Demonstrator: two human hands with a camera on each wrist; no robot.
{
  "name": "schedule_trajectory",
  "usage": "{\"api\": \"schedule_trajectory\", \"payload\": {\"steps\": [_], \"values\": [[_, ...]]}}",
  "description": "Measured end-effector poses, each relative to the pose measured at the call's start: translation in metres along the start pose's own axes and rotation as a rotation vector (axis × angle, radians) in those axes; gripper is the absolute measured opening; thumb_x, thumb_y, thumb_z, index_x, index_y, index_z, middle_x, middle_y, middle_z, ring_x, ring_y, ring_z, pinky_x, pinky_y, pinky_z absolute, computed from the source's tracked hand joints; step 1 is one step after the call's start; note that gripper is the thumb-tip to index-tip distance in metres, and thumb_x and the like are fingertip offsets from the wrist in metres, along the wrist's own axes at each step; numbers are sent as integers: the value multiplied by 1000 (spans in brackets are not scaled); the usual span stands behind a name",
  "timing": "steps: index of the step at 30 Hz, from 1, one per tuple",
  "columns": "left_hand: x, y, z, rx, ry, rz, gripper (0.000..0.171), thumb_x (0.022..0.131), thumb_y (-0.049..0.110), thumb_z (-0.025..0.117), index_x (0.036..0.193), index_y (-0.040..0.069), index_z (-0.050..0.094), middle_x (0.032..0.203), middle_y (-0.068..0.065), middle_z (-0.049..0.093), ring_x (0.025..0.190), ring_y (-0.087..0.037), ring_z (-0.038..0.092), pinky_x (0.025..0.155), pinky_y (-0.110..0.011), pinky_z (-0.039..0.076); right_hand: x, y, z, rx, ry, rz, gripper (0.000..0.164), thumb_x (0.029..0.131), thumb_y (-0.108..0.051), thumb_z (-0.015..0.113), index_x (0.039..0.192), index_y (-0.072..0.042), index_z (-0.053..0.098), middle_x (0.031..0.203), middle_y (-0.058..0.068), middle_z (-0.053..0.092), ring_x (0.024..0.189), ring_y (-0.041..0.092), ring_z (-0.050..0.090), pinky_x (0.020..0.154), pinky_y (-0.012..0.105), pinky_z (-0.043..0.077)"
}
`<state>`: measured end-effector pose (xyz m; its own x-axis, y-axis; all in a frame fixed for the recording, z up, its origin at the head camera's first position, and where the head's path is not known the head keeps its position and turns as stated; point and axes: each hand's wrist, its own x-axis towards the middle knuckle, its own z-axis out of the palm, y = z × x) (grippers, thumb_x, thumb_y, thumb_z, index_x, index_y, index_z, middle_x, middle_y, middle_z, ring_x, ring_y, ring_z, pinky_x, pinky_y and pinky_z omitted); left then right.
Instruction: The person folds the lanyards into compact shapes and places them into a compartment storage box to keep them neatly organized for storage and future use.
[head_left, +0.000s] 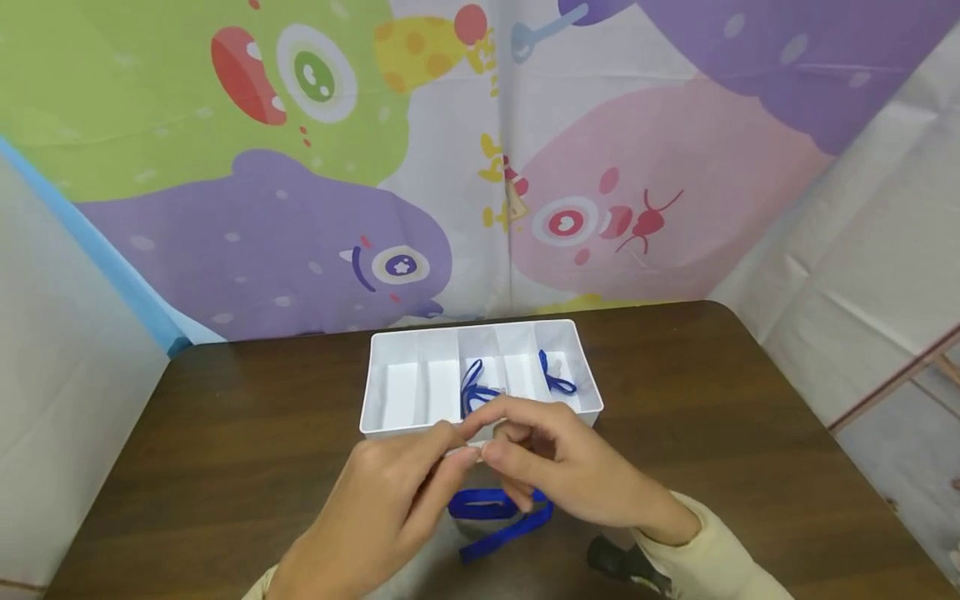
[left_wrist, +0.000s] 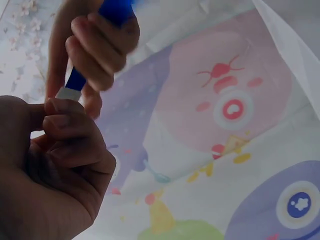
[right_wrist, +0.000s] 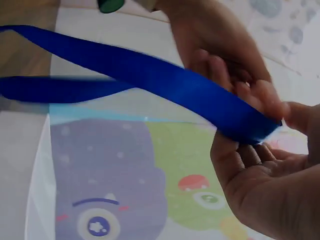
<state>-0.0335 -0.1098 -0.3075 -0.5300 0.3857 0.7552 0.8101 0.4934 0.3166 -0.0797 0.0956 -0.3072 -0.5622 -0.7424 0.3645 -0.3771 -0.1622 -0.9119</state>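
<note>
Head view: left hand (head_left: pixel 382 496) and right hand (head_left: pixel 573 462) meet before a white plastic tray (head_left: pixel 400 396) near the table's (head_left: pixel 262 450) far edge. Left wrist: left fingers pinch a blue strap's (left_wrist: pixel 76 80) pale, squarish fitting (left_wrist: pixel 68 93), seemingly adjusting it; next needs steady fingertips. Right wrist: right hand grips the flat, smooth strap.

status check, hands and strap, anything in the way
Left hand pinching white end piece. Right hand holding blue strap. White tray beyond hands; no obstruction seen between them.
</note>
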Motion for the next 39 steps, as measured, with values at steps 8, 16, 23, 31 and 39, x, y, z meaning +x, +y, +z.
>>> {"api": "schedule_trajectory", "payload": {"steps": [8, 16, 23, 31, 39], "values": [[-11, -8, -14, 9, -3, -130, 35, 104, 19, 54, 70, 19, 46, 56, 12, 31, 53, 6, 26, 46, -8, 22, -9, 1, -8, -346, -23, -54, 11, 98, -9, 63, 104, -17, 67, 74, -8, 56, 67, 2, 51, 57, 19, 45], [-13, -9, -14, -91, -61, -267, 14, 96, 9, 66, 89, 21, 60, 61, 15, 40, 53, 6, 34, 48, -9, 30, -11, 3, -8, -361, -84, -87, 22, 103, -2, 50, 101, -16, 65, 67, -8, 52, 63, -2, 49, 56, 17, 43], [-15, -9, -9, -213, -158, -245, 11, 95, 15, 69, 94, 22, 61, 69, 14, 48, 57, 5, 39, 49, -8, 34, -14, 4, -11, -252, -157, -25, 22, 104, -1, 47, 101, -15, 65, 62, -5, 49, 55, -2, 45, 46, 18, 40], [-19, -10, -29, -296, -193, -232, 20, 94, 3, 67, 90, 23, 62, 66, 13, 44, 55, 9, 35, 43, -9, 32, -25, -3, -21, -171, -145, 127, 21, 104, -7, 51, 94, -16, 67, 58, -2, 45, 49, 0, 39, 39, 20, 30], [-28, -18, -54, -186, -169, -277, 27, 89, 0, 71, 89, 26, 63, 65, 18, 45, 52, 11, 34, 41, -10, 31, -37, -4, -35, -181, -179, 153, 23, 105, -5, 47, 89, -15, 60, 61, -1, 44, 51, -1, 37, 40, 21, 30]]}}
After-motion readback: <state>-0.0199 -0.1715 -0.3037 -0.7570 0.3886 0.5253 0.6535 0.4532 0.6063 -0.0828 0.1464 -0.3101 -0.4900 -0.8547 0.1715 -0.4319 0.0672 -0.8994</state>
